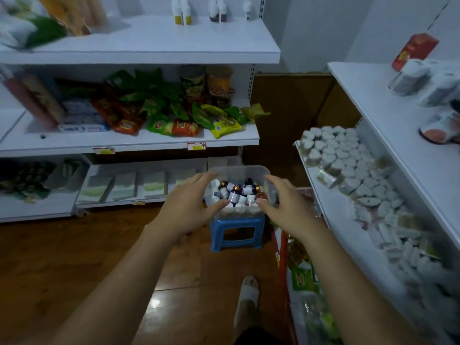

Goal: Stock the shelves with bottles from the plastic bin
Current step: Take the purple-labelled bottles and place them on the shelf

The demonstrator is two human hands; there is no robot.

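Hovering over the one plastic bin (239,169) on a blue stool (236,232), the left hand (189,202) and right hand (286,202) each show a wide-spread grip holding nothing. The heaped bottles (235,192) inside, over a dozen and too jumbled to count exactly, look small, light, rigid and smooth, so pinching one round the body below its cap seems best. Farther off, five shelved bottles (183,12) stand on the top shelf (149,41).

Bottles (236,192) in bin (239,171), bin on stool (236,232); shelves (139,140) behind
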